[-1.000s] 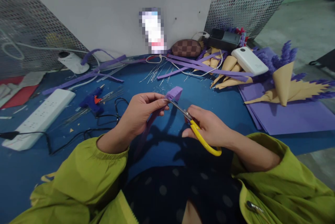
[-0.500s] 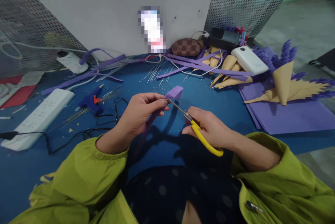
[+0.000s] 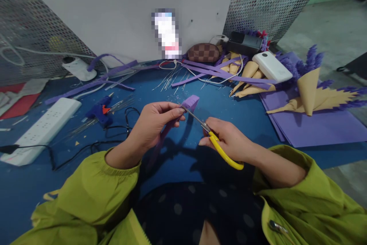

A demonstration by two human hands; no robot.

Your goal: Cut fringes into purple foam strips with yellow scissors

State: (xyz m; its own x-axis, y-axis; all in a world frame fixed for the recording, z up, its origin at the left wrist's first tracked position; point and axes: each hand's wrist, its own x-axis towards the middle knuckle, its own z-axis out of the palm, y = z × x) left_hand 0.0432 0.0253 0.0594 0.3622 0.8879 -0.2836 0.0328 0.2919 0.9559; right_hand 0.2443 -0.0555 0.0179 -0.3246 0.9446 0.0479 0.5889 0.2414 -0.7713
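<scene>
Between thumb and fingers, my left hand (image 3: 160, 117) pinches a folded strip of purple paper (image 3: 191, 101). One end of the strip stands up beyond my fingertips, and the rest hangs below the hand in shadow. My right hand (image 3: 226, 136) holds yellow-handled scissors (image 3: 222, 149) around the pivot and handles. Their metal blades point to the upper left and reach the strip right at my left fingertips. Whether the blades are parted or closed on the paper is hard to make out.
A blue glue gun (image 3: 100, 112) and a white power strip (image 3: 41, 130) lie left. Thin wires (image 3: 169, 78) and purple strips (image 3: 223, 71) lie behind my hands. At right are a white power bank (image 3: 272, 67), purple sheets (image 3: 323, 130) and paper-wrapped purple flowers (image 3: 308, 92). A lit phone (image 3: 168, 34) leans at the back.
The strip's raised end has tilted slightly down and to the right at the scissor blades. Both hands keep almost the same place and grip.
</scene>
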